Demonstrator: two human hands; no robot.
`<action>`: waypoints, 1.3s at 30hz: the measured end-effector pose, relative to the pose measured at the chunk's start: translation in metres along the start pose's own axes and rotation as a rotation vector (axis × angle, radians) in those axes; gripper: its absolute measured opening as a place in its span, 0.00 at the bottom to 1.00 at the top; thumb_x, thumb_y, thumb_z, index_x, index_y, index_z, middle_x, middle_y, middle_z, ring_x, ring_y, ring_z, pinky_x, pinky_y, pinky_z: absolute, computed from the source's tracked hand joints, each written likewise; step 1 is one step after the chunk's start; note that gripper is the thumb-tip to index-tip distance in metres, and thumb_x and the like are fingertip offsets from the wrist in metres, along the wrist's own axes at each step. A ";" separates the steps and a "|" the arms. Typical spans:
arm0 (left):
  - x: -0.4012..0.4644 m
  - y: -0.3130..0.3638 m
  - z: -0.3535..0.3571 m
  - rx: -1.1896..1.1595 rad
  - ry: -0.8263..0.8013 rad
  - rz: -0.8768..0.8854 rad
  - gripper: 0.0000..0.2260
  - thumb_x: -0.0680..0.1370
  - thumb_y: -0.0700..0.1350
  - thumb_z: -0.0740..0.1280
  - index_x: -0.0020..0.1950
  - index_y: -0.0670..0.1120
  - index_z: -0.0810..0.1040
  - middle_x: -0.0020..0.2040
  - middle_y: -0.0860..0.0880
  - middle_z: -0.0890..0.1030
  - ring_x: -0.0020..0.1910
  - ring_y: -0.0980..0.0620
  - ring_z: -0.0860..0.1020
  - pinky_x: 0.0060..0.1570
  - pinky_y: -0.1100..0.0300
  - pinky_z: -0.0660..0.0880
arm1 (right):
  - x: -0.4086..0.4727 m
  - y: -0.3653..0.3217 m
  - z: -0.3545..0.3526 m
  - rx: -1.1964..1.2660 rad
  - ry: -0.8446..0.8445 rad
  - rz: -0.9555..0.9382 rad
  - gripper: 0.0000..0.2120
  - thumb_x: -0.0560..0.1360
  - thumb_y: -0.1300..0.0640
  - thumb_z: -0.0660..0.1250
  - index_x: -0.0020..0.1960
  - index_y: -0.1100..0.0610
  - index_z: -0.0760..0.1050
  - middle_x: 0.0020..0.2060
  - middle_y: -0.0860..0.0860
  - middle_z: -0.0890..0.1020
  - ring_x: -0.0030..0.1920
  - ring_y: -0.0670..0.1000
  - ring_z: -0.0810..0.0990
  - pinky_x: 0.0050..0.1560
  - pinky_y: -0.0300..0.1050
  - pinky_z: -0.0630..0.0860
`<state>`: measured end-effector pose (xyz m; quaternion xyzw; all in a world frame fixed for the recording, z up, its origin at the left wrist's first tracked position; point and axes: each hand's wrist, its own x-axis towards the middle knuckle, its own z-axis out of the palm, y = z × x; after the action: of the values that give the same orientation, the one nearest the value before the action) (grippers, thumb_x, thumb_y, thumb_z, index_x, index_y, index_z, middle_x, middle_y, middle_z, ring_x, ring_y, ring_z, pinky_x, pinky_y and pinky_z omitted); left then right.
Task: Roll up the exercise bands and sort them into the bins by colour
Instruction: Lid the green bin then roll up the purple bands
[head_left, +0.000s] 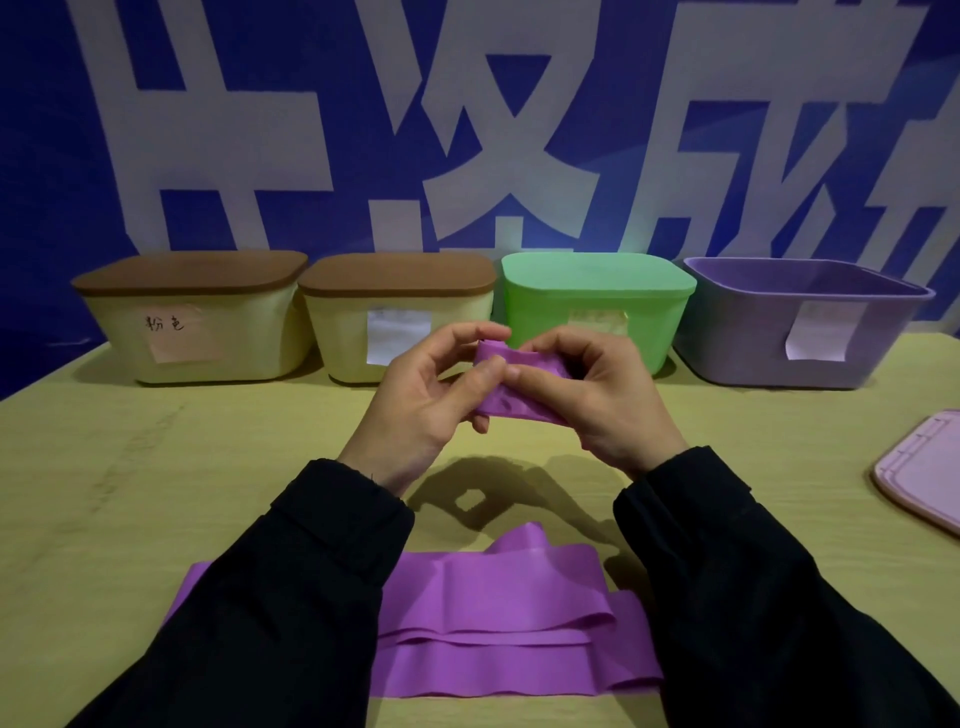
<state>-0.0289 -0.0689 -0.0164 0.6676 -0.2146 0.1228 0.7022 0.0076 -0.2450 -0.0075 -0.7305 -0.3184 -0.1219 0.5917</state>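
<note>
Your left hand (431, 395) and right hand (597, 395) pinch the purple exercise band (511, 387) mid-air, fingers clamped on its started roll; its long axis runs left-right, slack trailing to the table's (156, 493) near edge, open purple bin (753, 353) far-right.

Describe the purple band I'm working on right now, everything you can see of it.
The purple band is a thin, smooth, rubbery-looking strip. One end is lifted above the table, pinched between the left hand and right hand, where a small roll has begun. The rest lies in loose, wavy folded layers on the table near the person, partly hidden under both sleeves.
</note>
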 end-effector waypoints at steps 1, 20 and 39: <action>0.000 0.000 0.000 0.017 0.017 0.013 0.12 0.78 0.44 0.71 0.62 0.48 0.78 0.51 0.49 0.81 0.40 0.50 0.77 0.35 0.60 0.76 | 0.000 0.000 -0.001 0.008 -0.004 0.001 0.02 0.74 0.59 0.75 0.45 0.55 0.82 0.32 0.44 0.81 0.33 0.41 0.77 0.34 0.34 0.72; 0.002 -0.003 0.000 0.016 0.028 0.014 0.16 0.81 0.36 0.64 0.65 0.52 0.77 0.55 0.48 0.83 0.51 0.48 0.82 0.44 0.56 0.80 | 0.000 0.000 0.002 0.031 0.012 -0.034 0.03 0.75 0.61 0.75 0.47 0.57 0.81 0.37 0.48 0.83 0.36 0.41 0.79 0.35 0.34 0.75; 0.003 0.002 -0.006 0.069 0.179 0.065 0.13 0.76 0.46 0.71 0.60 0.52 0.80 0.53 0.54 0.82 0.49 0.50 0.84 0.41 0.58 0.80 | 0.003 -0.003 -0.004 0.436 0.068 0.154 0.08 0.64 0.57 0.79 0.41 0.52 0.84 0.38 0.51 0.82 0.40 0.53 0.80 0.40 0.45 0.80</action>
<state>-0.0261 -0.0628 -0.0137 0.6705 -0.1684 0.2120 0.6907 0.0091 -0.2471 -0.0025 -0.6029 -0.2602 -0.0292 0.7536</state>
